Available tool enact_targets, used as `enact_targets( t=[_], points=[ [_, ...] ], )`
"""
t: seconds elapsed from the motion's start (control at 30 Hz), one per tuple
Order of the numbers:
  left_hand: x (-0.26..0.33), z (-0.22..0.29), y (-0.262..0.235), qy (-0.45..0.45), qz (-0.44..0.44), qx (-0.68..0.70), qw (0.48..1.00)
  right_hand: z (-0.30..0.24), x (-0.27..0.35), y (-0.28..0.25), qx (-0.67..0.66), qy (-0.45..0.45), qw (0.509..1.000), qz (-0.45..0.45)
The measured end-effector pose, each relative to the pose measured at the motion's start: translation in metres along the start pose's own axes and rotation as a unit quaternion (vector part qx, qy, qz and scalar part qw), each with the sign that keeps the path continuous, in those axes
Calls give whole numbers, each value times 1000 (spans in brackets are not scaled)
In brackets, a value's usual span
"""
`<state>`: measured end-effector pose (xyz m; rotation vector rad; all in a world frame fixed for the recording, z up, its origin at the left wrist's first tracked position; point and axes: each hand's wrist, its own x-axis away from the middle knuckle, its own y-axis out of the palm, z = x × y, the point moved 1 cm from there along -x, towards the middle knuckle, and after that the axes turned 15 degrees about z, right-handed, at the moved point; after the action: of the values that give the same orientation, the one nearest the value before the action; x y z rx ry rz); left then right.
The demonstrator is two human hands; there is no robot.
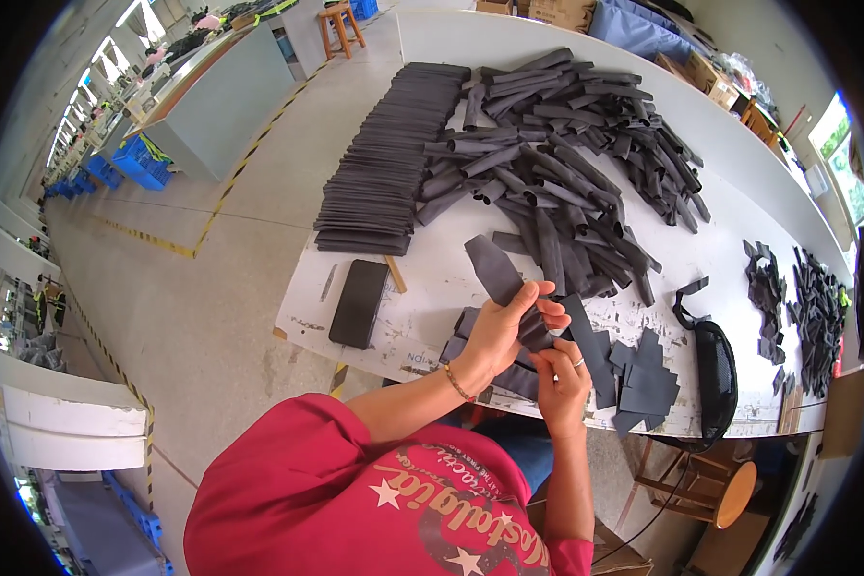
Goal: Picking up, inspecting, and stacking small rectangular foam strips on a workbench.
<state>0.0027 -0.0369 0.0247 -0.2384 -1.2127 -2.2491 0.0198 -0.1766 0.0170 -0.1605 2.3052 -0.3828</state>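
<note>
The left hand (499, 326) is gripping a dark fabric strip (494, 269) upright while the right hand (562, 370) fingers are pinching its lower end, steadying it above the worktable (432, 288).

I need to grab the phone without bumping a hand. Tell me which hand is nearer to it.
Left. The left hand holds a dark strip a short way right of the phone. The right hand is farther right, beyond the left, nearer the table's front edge.
</note>
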Motion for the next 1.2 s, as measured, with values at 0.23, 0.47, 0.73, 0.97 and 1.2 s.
enact_targets(
  t=[0.23,0.47,0.73,0.97,1.2],
  points=[
    [1,-7,-6,-14,-1,23,1000,-4,-8,1,-9,0,1000,-18],
    [2,-12,-9,-13,1,32,999,-6,-8,4,-5,28,999,-29],
    [1,-7,-8,-19,-32,41,998,-11,-7,9,1,76,997,4],
    [2,-9,-10,11,-28,27,999,-9,-4,13,-12,76,997,4],
    [-8,-8,-4,23,-70,55,996,-14,-8,24,-92,258,960,66]
  ],
)
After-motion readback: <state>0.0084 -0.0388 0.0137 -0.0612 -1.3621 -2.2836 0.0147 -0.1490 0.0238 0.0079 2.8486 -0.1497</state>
